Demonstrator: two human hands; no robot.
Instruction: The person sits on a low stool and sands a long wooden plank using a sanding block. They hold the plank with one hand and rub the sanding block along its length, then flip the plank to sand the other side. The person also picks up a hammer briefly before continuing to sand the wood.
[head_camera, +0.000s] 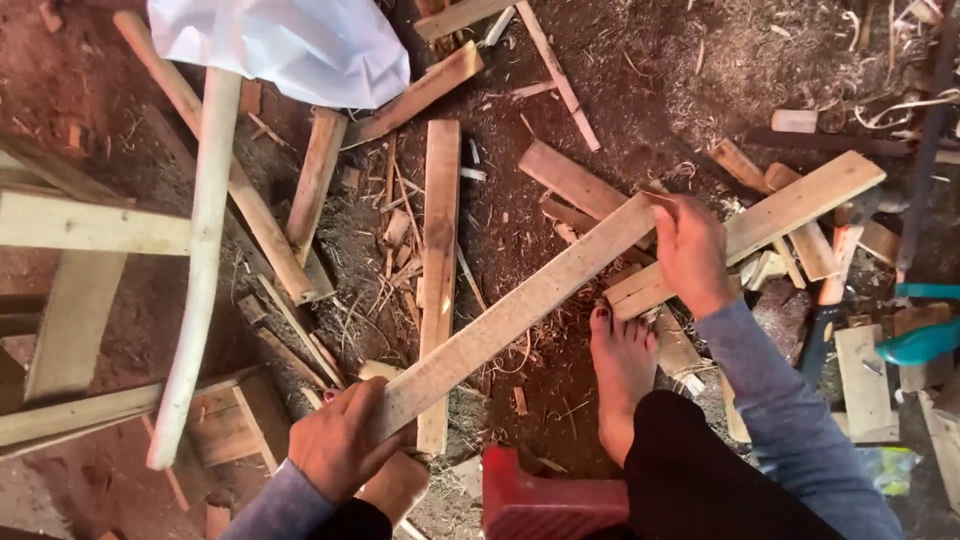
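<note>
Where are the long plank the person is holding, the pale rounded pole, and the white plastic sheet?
Long plank (520, 305), head view, middle of its flat face.
Pale rounded pole (200, 260), head view, mid-shaft.
White plastic sheet (290, 40), head view, its centre.

Single head view, looking straight down and close over the dirt floor (620, 90); knees and a bare foot (620, 365) sit at the frame's bottom edge.

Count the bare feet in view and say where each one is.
2. One bare foot stands on the dirt under the held plank, right of centre. The other sits low beneath the left hand, mostly hidden.
</note>
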